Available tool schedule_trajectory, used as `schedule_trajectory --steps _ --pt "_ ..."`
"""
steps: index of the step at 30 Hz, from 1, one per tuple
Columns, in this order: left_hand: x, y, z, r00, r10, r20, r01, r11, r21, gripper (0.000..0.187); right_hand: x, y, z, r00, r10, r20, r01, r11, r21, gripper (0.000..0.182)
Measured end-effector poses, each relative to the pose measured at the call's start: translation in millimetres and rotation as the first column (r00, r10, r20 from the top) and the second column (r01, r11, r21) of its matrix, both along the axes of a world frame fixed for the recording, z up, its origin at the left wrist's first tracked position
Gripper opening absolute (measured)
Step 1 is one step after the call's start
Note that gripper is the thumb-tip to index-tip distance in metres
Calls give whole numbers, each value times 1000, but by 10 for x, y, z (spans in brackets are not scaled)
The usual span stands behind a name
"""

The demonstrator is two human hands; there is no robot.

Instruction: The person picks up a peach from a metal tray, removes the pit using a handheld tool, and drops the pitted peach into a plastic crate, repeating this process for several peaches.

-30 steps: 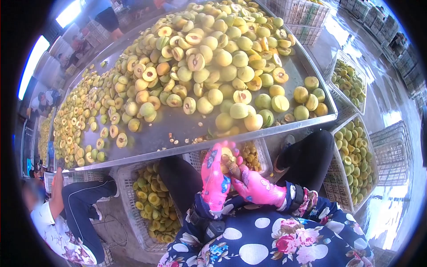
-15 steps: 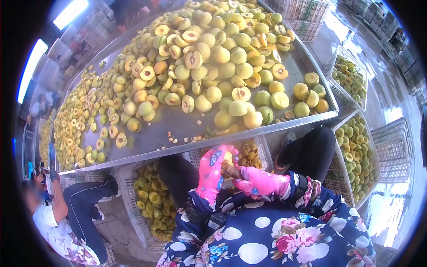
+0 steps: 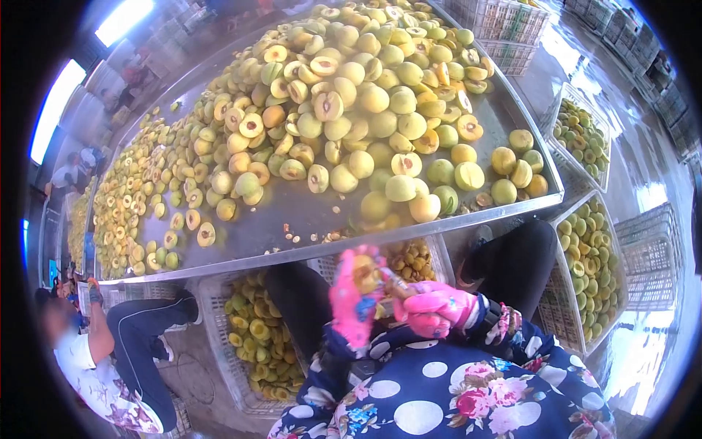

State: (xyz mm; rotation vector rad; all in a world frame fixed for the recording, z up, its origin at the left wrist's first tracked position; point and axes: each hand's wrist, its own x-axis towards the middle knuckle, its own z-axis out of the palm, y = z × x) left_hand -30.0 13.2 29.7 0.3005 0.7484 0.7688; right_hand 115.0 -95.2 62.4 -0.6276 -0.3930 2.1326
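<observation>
My left hand (image 3: 351, 304), in a pink patterned glove, is closed around a yellow peach half (image 3: 366, 278) with its cut side facing up. My right hand (image 3: 440, 307), gloved in the same pink, grips a small pitting tool with a brownish handle (image 3: 395, 285). The tool's tip points at the fruit; motion blur hides whether they touch. Both hands are above my lap, just in front of the metal table (image 3: 322, 252). On that table lies a large heap of greenish-yellow peaches (image 3: 351, 95), many halved with pits showing.
Below the hands is a crate of peach pieces (image 3: 413, 262). Another crate (image 3: 256, 333) stands left of my leg, and filled crates (image 3: 589, 267) (image 3: 581, 132) stand on the right. Stacked crates (image 3: 504, 29) rise behind the table. A person (image 3: 110, 366) sits at the left.
My hands have moved slightly apart. The left hand has turned so the fruit's cut face shows, and the right hand with the tool has shifted slightly right and down. The view has shifted slightly.
</observation>
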Motion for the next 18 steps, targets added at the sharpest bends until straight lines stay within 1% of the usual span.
schedule_trajectory --steps 1,2,3,4,5,6,7,8,9,10,11,12,13,14,15,16,17,18 --pt "-149 80 103 991 60 -118 -36 980 196 29 64 -47 -62 998 -43 37 45 998 -53 22" --pt "-316 179 190 964 145 -221 -50 921 386 28 128 -66 -174 994 -92 51 92 996 7 23" --pt "-533 303 248 915 237 -326 -52 872 488 27 161 -17 -297 967 -3 254 16 999 -49 25" --pt "-792 452 299 846 334 -416 -34 812 582 27 185 35 -444 894 92 438 -46 992 -116 27" --pt "-1095 624 289 725 372 -579 57 806 589 26 164 0 -693 673 195 713 -157 980 -120 29" --pt "-1324 810 252 574 408 -710 146 802 579 27 141 -26 -867 358 242 902 -254 955 -155 31" --pt "-1437 973 232 325 596 -734 437 594 676 28 147 -2 -774 266 268 926 -350 922 -167 34" --pt "-1492 1084 253 104 782 -614 714 371 594 30 131 27 -747 330 271 904 -318 934 -164 34" --pt "-1529 1131 252 -40 925 -379 916 185 355 33 99 47 -734 392 274 878 -288 943 -166 35" --pt "-1462 1246 208 90 849 -521 867 191 461 35 76 72 -706 452 273 849 -254 952 -171 36" --pt "-1219 1393 253 237 743 -626 803 213 557 38 71 106 -649 464 274 842 -232 955 -183 36" --pt "-955 1510 292 342 594 -728 731 318 603 39 78 118 -644 480 279 832 -225 955 -191 36" --pt "-649 1614 327 456 426 -782 659 429 618 41 86 110 -647 494 282 822 -216 956 -198 35" --pt "-329 1661 428 555 236 -798 601 549 580 45 96 93 -656 507 284 814 -206 957 -205 34" --pt "-174 1889 216 478 372 -796 751 298 590 49 111 65 -719 489 290 823 -220 954 -205 35" --pt "-29 2116 26 402 501 -766 856 91 509 50 126 24 -732 497 270 825 -199 960 -195 35" --pt "152 2120 110 305 503 -809 924 51 380 52 141 -18 -737 505 251 826 -178 966 -185 35" --pt "204 2293 -211 364 527 -768 918 -65 391 53 165 -33 -727 513 232 827 -156 972 -176 35"
